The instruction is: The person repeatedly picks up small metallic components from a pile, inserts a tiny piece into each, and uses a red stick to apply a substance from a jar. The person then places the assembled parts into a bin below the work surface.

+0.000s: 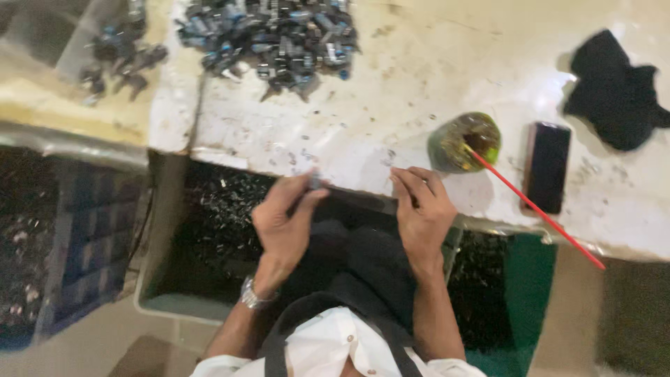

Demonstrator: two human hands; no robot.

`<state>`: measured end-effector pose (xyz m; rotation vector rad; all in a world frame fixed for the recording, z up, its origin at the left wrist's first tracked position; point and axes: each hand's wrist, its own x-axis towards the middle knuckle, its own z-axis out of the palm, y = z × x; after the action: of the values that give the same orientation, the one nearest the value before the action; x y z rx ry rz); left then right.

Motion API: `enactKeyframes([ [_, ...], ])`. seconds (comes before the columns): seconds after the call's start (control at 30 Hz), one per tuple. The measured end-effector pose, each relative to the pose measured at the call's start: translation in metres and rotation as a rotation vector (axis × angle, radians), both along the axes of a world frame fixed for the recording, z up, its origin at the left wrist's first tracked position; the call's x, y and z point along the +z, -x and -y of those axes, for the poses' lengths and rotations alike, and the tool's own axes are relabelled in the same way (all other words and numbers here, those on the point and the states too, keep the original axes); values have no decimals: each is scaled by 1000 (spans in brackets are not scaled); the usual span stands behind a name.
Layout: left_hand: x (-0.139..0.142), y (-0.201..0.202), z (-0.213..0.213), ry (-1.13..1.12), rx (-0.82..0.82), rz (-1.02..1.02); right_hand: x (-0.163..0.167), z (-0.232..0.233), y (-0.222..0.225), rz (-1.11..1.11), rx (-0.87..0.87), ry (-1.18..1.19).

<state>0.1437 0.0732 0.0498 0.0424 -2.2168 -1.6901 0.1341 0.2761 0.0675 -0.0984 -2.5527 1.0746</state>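
Dark phone screen [546, 167] flat on table, right.

A dark slender tool [356, 197] lies level between both hands.

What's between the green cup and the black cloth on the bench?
In the head view, a dark phone lies flat between the green cup and the black cloth; around it is bare, stained bench top.
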Motion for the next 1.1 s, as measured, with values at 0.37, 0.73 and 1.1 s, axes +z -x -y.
enactKeyframes([
  [0.37,12,8,4,37,-231,-189,6,24,1,-156,85,-166],
  [0.73,8,-12,-14,21,-278,-188,5,35,-28,73,57,450],
  [1.1,9,-12,-7,423,-307,-462,-74,-19,-36,112,170,678],
])
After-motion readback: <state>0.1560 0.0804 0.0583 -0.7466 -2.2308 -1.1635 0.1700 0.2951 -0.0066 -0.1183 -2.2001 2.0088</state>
